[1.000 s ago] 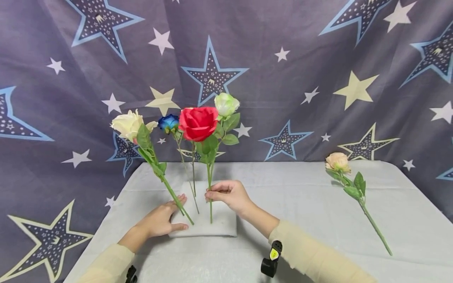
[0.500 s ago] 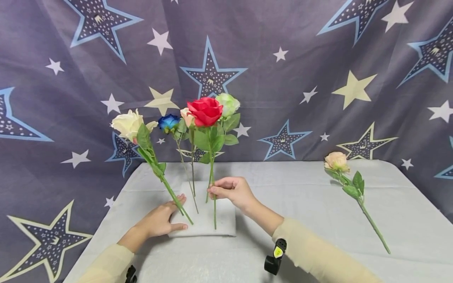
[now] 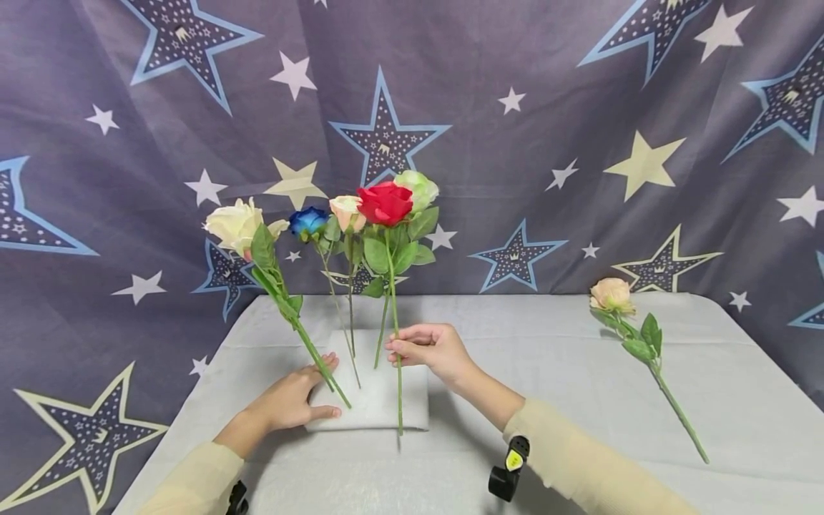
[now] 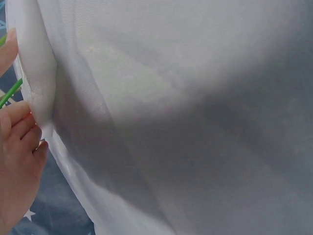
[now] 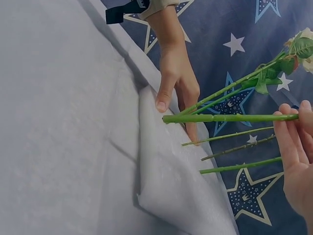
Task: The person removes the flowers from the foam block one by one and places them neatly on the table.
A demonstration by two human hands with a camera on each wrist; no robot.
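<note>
In the head view my right hand [image 3: 438, 355] pinches the green stem of a red rose [image 3: 386, 204] between thumb and fingers. The stem's lower end hangs by the block's front edge. My left hand [image 3: 291, 399] rests on the left side of a white cloth-like block [image 3: 414, 400], thumb and fingers spread. Standing in the block are a leaning cream flower [image 3: 233, 226], a blue rose [image 3: 309, 221], a pale peach rose [image 3: 347, 212] and a pale green flower [image 3: 418, 189]. The right wrist view shows the held stem [image 5: 230, 118] above the block [image 5: 161, 166].
A peach rose [image 3: 613, 295] with a leafy stem lies on the right of the grey-covered table [image 3: 528, 357]. A dark curtain [image 3: 450, 43] printed with stars hangs behind the table. Leaves of the standing flowers crowd around the red rose.
My right hand has shifted right and toward me with the red rose, bringing its stem to the block's front edge. The pale peach rose behind has come into sight. My left hand stays put.
</note>
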